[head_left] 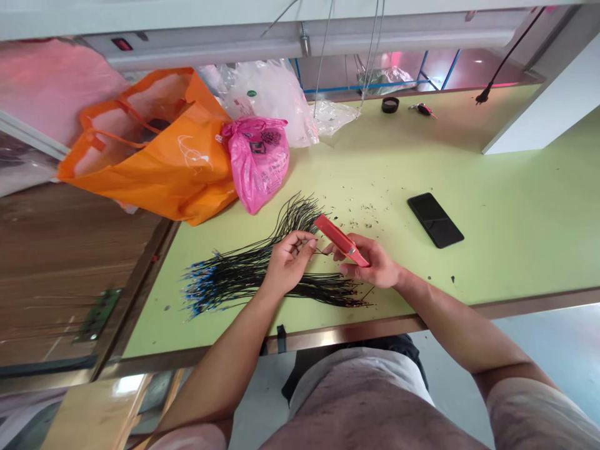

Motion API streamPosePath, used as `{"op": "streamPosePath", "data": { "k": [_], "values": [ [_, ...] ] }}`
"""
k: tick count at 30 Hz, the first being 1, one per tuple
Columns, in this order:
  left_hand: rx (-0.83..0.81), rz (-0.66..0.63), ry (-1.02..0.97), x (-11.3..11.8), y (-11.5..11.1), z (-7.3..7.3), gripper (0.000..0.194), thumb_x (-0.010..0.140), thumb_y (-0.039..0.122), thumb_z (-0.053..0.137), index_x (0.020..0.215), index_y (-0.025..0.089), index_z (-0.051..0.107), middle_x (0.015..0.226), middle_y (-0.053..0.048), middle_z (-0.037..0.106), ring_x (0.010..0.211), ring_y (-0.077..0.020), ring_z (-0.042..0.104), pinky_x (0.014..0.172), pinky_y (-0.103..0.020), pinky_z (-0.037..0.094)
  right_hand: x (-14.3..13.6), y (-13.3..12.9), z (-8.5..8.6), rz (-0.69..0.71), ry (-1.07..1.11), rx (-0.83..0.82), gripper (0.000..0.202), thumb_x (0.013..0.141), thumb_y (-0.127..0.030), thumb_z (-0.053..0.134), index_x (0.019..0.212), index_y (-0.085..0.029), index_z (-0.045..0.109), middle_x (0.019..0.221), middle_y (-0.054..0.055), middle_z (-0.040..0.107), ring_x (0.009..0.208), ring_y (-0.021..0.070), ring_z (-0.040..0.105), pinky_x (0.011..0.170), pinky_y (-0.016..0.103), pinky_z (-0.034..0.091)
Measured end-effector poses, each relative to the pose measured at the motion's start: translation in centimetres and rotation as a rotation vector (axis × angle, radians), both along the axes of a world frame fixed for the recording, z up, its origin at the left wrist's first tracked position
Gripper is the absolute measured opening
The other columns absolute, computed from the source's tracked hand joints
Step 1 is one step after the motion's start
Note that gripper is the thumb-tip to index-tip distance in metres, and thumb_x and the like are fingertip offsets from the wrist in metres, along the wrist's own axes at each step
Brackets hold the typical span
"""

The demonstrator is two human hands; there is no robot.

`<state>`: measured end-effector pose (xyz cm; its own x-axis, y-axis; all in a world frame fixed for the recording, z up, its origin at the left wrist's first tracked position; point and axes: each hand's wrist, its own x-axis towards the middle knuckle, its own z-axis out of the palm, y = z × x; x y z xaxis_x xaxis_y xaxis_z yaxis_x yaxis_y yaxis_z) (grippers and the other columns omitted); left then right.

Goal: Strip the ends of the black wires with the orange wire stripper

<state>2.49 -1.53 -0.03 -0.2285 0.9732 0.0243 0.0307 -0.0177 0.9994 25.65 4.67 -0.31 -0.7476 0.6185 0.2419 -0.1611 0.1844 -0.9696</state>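
Between thumb and fingers, my left hand (291, 259) pinches a thin black wire (321, 252) near its end. My right hand (370, 261) is closed around a red hand tool (342, 240), which points up and to the left; the wire's end lies close to my right fingertips. Under and beside my left hand, a large bundle of black wires (244, 269) is spread on the green table (506, 219), with blue and silver ends at the left. The wires split into two groups toward the right. Small cut scraps (368, 219) are scattered beyond the tool.
A black phone (435, 220) lies at the right. Orange (187, 162) and pink (260, 162) bags stand at the back left, beside clear plastic bags (276, 94). A black ring (390, 104), keys (424, 110) and a hanging plug (484, 95) are at the back.
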Motion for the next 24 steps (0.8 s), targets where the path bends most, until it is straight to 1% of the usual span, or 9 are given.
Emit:
{"op": "streamPosePath", "data": {
  "k": [3, 6, 10, 12, 15, 17, 19, 22, 24],
  "values": [
    [0.042, 0.004, -0.031, 0.1, 0.2, -0.4, 0.056, 0.078, 0.068, 0.094, 0.094, 0.019, 0.071, 0.075, 0.002, 0.067, 0.057, -0.0095, 0.055, 0.055, -0.023, 0.046, -0.1, -0.2, 0.0, 0.012, -0.007, -0.046, 0.041, 0.095, -0.054, 0.084, 0.114, -0.022, 0.069, 0.106, 0.007, 0.072, 0.098, 0.0208, 0.068, 0.095, 0.04, 0.061],
    [0.141, 0.01, -0.004, 0.2, 0.2, -0.8, 0.05, 0.085, 0.063, 0.091, 0.103, 0.021, 0.069, 0.079, 0.002, 0.068, 0.056, -0.0097, 0.057, 0.053, -0.022, 0.047, -0.2, -0.2, -0.1, -0.031, -0.02, -0.078, 0.041, 0.094, -0.054, 0.085, 0.114, -0.023, 0.07, 0.103, 0.006, 0.072, 0.099, 0.022, 0.068, 0.089, 0.039, 0.062],
    [0.279, 0.02, 0.167, 0.1, -0.2, -0.9, 0.03, 0.1, 0.05, 0.08, 0.106, 0.021, 0.073, 0.079, 0.002, 0.068, 0.058, -0.0097, 0.06, 0.055, -0.023, 0.049, -0.2, 0.2, -0.3, -0.077, -0.045, -0.131, 0.042, 0.094, -0.058, 0.083, 0.115, -0.023, 0.074, 0.094, 0.005, 0.071, 0.09, 0.0212, 0.067, 0.078, 0.037, 0.06],
    [0.339, -0.001, 0.253, 0.0, -0.3, -0.9, 0.021, 0.104, 0.042, 0.076, 0.106, 0.022, 0.077, 0.081, 0.001, 0.069, 0.059, -0.0099, 0.062, 0.057, -0.024, 0.05, -0.2, 0.4, -0.2, -0.086, -0.053, -0.153, 0.044, 0.093, -0.061, 0.084, 0.114, -0.023, 0.075, 0.096, 0.005, 0.073, 0.088, 0.0206, 0.066, 0.078, 0.037, 0.06],
    [0.404, -0.037, 0.323, -0.1, -0.2, -0.9, 0.012, 0.106, 0.033, 0.073, 0.109, 0.026, 0.083, 0.095, -0.003, 0.075, 0.063, -0.0116, 0.065, 0.059, -0.029, 0.053, -0.1, 0.4, 0.2, -0.1, -0.057, -0.16, 0.045, 0.091, -0.066, 0.084, 0.11, -0.026, 0.077, 0.103, 0.006, 0.078, 0.088, 0.0222, 0.068, 0.079, 0.04, 0.062],
    [0.439, -0.031, 0.344, 0.1, -0.1, -0.9, 0.012, 0.107, 0.03, 0.073, 0.11, 0.031, 0.084, 0.1, -0.005, 0.077, 0.071, -0.0158, 0.07, 0.064, -0.033, 0.057, 0.1, 0.3, 0.5, -0.109, -0.077, -0.156, 0.041, 0.091, -0.065, 0.084, 0.108, -0.029, 0.079, 0.106, 0.007, 0.08, 0.089, 0.0249, 0.071, 0.08, 0.042, 0.064],
    [0.503, -0.021, 0.361, 0.4, 0.0, -1.1, 0.014, 0.108, 0.029, 0.071, 0.11, 0.034, 0.084, 0.098, -0.006, 0.078, 0.082, -0.0202, 0.074, 0.072, -0.037, 0.061, 0.4, 0.1, 0.8, -0.122, -0.104, -0.156, 0.037, 0.09, -0.063, 0.086, 0.105, -0.029, 0.081, 0.105, 0.009, 0.081, 0.089, 0.0268, 0.073, 0.079, 0.042, 0.065],
    [0.605, -0.093, 0.424, 0.6, 0.6, -1.5, 0.018, 0.112, 0.029, 0.063, 0.114, 0.029, 0.081, 0.102, -0.009, 0.079, 0.092, -0.0213, 0.076, 0.083, -0.038, 0.063, 0.9, 0.4, 0.7, -0.122, -0.175, -0.142, 0.036, 0.091, -0.06, 0.086, 0.106, -0.028, 0.082, 0.1, 0.008, 0.08, 0.087, 0.0264, 0.075, 0.079, 0.04, 0.065],
    [0.619, -0.082, 0.475, 0.5, 1.1, -1.9, 0.017, 0.112, 0.033, 0.064, 0.111, 0.025, 0.079, 0.099, -0.008, 0.079, 0.091, -0.0196, 0.076, 0.084, -0.035, 0.062, 1.0, 0.8, 0.5, -0.115, -0.186, -0.113, 0.037, 0.09, -0.059, 0.087, 0.105, -0.026, 0.082, 0.101, 0.008, 0.081, 0.089, 0.0249, 0.075, 0.08, 0.037, 0.065]
  ]
}}
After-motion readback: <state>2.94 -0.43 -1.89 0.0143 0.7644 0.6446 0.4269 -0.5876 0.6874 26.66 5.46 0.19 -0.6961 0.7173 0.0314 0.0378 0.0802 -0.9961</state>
